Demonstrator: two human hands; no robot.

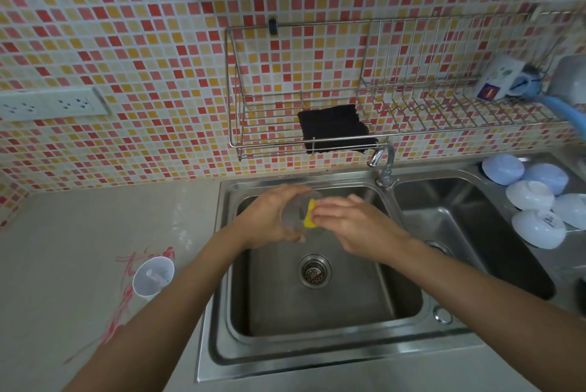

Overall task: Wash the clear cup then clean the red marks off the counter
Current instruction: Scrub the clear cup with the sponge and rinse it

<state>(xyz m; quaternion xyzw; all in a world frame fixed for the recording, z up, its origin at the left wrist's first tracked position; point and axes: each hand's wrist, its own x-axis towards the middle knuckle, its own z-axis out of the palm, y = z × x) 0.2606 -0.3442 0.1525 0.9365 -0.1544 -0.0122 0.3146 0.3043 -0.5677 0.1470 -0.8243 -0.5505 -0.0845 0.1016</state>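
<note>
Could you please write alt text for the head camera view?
Over the left sink basin, the left hand holds a clear cup while the right hand scrubs it with a yellow sponge. Red marks streak the counter left of the sink.

I see a black cloth (334, 128) hanging on the wire rack (269, 150). Five overturned white bowls (536, 198) sit right of the double sink (222, 264). A white cup (153, 277), possibly plastic, stands left.

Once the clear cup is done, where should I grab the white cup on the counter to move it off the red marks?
Grip the white cup around its outer wall just below the rim, coming from the sink side with the left hand. It appears to stand upright, mouth open, among the red marks; something lies inside, so avoid pinching the rim from within.
</note>
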